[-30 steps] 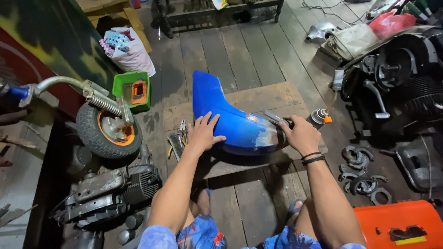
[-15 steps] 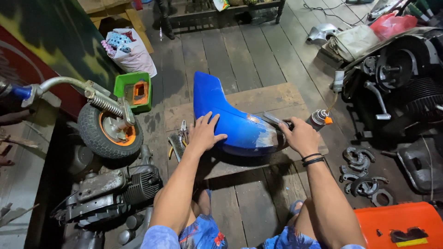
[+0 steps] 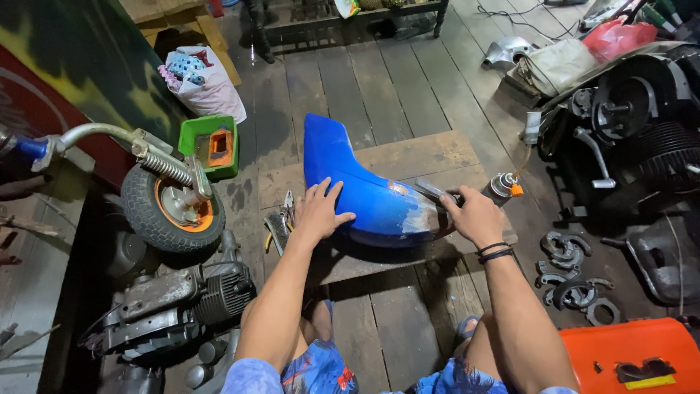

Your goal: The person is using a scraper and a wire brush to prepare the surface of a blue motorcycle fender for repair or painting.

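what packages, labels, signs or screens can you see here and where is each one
White plastic bag: on the floor at upper left by the wall, bulging, with blue and pink patterned stuff inside.
Red plastic bag: top right, crumpled, lying over a pale cloth bundle.
Spray can: just past the right hand, small, silvery with an orange nozzle.
Yellow label: bottom right, a strip on the orange panel.
No signs or screens.

A low board of pale worn wood (image 3: 408, 157) lies flat on the dark plank floor (image 3: 379, 80). On the board rests a curved blue metal panel (image 3: 357, 190), with a small pile of hand tools (image 3: 281, 219) near its left edge and a spray can with an orange nozzle (image 3: 502, 186) at its right edge.
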